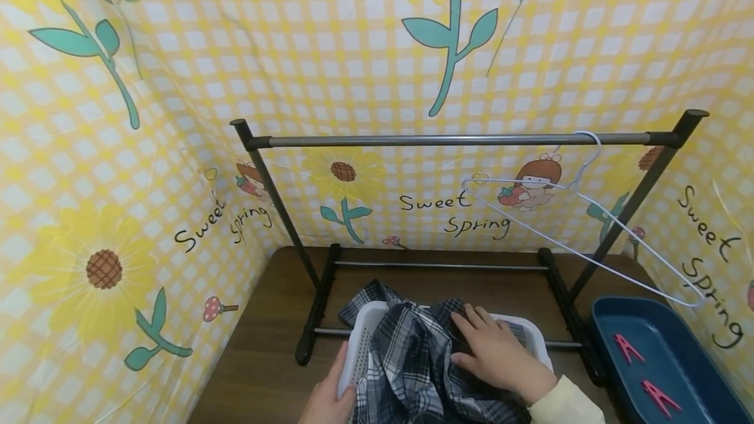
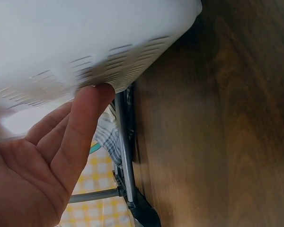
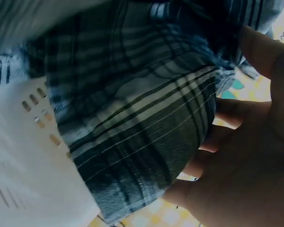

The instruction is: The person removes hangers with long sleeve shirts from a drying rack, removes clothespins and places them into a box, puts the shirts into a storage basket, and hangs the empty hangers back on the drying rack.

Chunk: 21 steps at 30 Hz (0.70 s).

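Note:
A white slotted plastic basket (image 1: 360, 345) stands on the table, heaped with a dark grey-and-white plaid garment (image 1: 406, 352). Part of the cloth hangs over the basket's far left corner. My left hand (image 1: 331, 390) holds the basket's left side, thumb at the rim; in the left wrist view its fingers (image 2: 80, 118) lie against the slotted outer wall. My right hand (image 1: 495, 352) rests on top of the garment with fingers spread and extended. In the right wrist view, a plaid edge (image 3: 151, 137) covers its fingertips.
Behind the basket stands a black metal rack (image 1: 412, 141), its base reaching around the basket. One white wire hanger (image 1: 589, 198) hangs at its right end. To the right, a dark blue tray (image 1: 695, 358) holds red clips (image 1: 660, 398). Yellow checked cloth walls surround the brown table (image 1: 247, 352).

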Each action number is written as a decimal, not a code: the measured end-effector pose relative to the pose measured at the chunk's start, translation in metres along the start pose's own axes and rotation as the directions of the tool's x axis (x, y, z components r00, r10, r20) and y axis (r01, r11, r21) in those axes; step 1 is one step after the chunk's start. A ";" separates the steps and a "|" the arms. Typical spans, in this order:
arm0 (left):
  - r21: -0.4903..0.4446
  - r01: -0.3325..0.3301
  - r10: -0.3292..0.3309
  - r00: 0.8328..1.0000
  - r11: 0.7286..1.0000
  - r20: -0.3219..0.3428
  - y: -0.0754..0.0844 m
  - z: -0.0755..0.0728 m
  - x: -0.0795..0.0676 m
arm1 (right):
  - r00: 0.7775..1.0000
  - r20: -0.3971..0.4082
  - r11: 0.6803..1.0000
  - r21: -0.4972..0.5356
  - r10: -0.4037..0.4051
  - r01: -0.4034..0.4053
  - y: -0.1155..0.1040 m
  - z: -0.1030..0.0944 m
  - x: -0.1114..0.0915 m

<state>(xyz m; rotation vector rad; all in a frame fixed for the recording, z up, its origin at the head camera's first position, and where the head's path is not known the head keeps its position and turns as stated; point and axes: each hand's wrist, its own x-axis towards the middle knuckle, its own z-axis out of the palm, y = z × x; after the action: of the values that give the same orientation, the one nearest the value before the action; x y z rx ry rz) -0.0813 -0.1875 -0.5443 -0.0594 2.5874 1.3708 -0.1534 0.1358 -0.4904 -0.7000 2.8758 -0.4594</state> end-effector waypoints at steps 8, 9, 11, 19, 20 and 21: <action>0.042 -0.046 0.047 0.999 0.998 -0.015 0.000 -0.002 0.005 | 0.987 0.159 0.987 0.162 -0.030 0.004 -0.015 0.005 -0.009; 0.049 -0.050 0.051 0.999 0.998 -0.017 0.000 -0.002 0.005 | 0.981 0.192 0.981 0.196 -0.037 -0.001 -0.015 0.006 -0.011; 0.051 -0.047 0.048 0.999 0.998 -0.017 0.001 -0.002 0.005 | 0.966 0.251 0.971 0.240 -0.056 -0.007 -0.016 0.008 -0.014; 0.019 -0.013 0.014 1.000 1.000 -0.026 0.000 0.000 -0.002 | 0.867 0.493 0.981 0.117 0.078 -0.155 -0.007 0.039 -0.011; 0.019 -0.016 0.017 1.000 1.000 -0.027 0.000 0.000 -0.002 | 0.859 0.505 0.979 0.122 0.081 -0.164 -0.005 0.043 -0.009; 0.018 -0.014 0.014 1.000 1.000 -0.025 0.001 0.000 -0.002 | 0.860 0.506 0.981 0.124 0.068 -0.151 -0.003 0.048 -0.009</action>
<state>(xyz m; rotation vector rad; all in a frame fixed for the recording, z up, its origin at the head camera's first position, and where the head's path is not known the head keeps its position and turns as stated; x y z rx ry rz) -0.0795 -0.1873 -0.5434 -0.0559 2.6249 1.3603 -0.1344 0.1248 -0.5340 -0.5272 2.3429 -0.4136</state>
